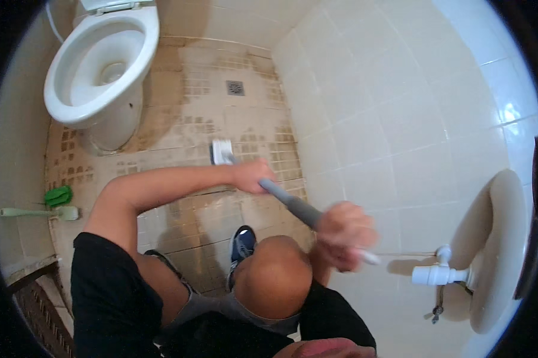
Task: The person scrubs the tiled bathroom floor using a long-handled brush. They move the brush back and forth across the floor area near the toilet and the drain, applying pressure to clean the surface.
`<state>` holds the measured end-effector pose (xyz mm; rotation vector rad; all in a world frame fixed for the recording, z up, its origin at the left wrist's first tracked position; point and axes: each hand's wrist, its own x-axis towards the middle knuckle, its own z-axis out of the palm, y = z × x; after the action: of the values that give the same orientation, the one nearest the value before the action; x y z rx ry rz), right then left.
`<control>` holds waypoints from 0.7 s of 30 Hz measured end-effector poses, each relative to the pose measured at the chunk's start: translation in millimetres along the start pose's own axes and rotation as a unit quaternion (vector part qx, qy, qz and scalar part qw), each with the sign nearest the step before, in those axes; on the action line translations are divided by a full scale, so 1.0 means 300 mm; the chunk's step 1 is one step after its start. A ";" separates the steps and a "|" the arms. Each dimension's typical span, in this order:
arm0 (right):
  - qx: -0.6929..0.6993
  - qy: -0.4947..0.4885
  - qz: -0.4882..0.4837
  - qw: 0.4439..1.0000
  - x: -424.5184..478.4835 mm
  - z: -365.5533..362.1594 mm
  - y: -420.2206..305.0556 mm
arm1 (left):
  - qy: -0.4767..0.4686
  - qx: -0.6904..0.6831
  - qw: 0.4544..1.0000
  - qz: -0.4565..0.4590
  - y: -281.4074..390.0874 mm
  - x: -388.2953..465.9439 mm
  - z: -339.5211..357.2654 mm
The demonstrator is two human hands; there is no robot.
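A long-handled scrub brush [222, 151] with a white head rests on the tiled floor [246, 116], where brown stains show. My left hand [253, 175] is closed around the lower part of its grey handle [302, 211]. Higher up, close to the handle's end, my right hand [346, 235] grips it, slightly blurred. The handle slants from the brush head down to the right. A square metal floor drain [235, 88] lies beyond the brush.
A white toilet bowl [148, 49] stands at upper left, its seat ring uncovered. By the left wall are a green scrubbing pad [58, 195] and a pale green hand brush [68, 213]. A washbasin [502, 250] with a white drain trap [430, 274] juts out at right.
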<state>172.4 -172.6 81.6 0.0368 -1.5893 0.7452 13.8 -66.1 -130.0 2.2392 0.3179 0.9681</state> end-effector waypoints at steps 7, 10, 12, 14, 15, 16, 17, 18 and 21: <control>-0.136 -0.010 0.201 0.970 -0.264 -0.072 0.092 | 0.124 0.223 0.956 -0.142 -0.316 -0.045 -0.031; -0.099 0.040 0.145 0.984 -0.237 -0.092 -0.005 | 0.079 0.146 0.974 -0.155 -0.178 0.014 0.060; -0.109 0.104 0.093 0.984 -0.182 -0.108 -0.121 | 0.004 0.098 0.983 -0.156 -0.014 0.146 0.125; -0.116 0.136 0.032 0.983 -0.145 -0.149 -0.194 | -0.042 0.069 0.987 -0.137 0.062 0.225 0.182; -0.103 0.165 0.008 0.981 -0.133 -0.165 -0.213 | -0.035 0.052 0.991 -0.114 0.068 0.258 0.215; -0.114 0.196 -0.003 0.974 -0.142 -0.181 -0.209 | -0.030 0.035 0.995 -0.091 0.069 0.283 0.244; -0.126 0.227 -0.015 0.966 -0.156 -0.193 -0.187 | -0.030 0.049 0.996 -0.073 0.041 0.291 0.253; -0.143 0.255 -0.029 0.956 -0.167 -0.210 -0.169 | -0.029 0.061 0.997 -0.049 -0.025 0.303 0.254; -0.087 0.191 -0.014 0.978 -0.246 -0.255 -0.070 | -0.029 0.122 0.991 -0.055 -0.149 0.313 0.212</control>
<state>262.5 -181.7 22.1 -0.2015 -1.2760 0.5495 126.4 -20.3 -139.5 2.4359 0.5544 0.8409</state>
